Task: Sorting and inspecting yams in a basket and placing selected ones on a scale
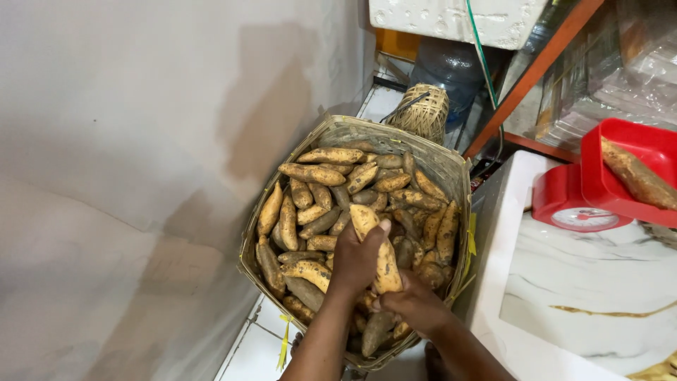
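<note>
Two hands are working low in the middle of the frame, over a woven basket [451, 169] packed with sweet potatoes. The left hand [355, 259] is gripping a long pale sweet potato [376, 247] from its left side, fingers wrapped around it and thumb resting near its upper end, holding it upright above the heap. The right hand [411, 300] is lying just below and to the right, its fingers touching the lower end of that same tuber; how firmly it is closing cannot be told, since the fingertips are hiding under the potato. Both forearms are running off the bottom edge, cut off there.

Around the hands, the heap of sweet potatoes [314, 173] is filling the basket almost to its rim, crowding every side of the held one. Right of the basket, a white marble-patterned counter [585, 296] is standing close against it. Farther up on the right, a red kitchen scale [575, 204] is carrying a red tray [620, 169] with one sweet potato [638, 176] lying in it, partly cut by the frame edge. Beyond the basket, a small wicker container [423, 113] is sitting before a dark water jug [448, 70], mostly hidden. A grey wall [141, 141] is filling the left.
</note>
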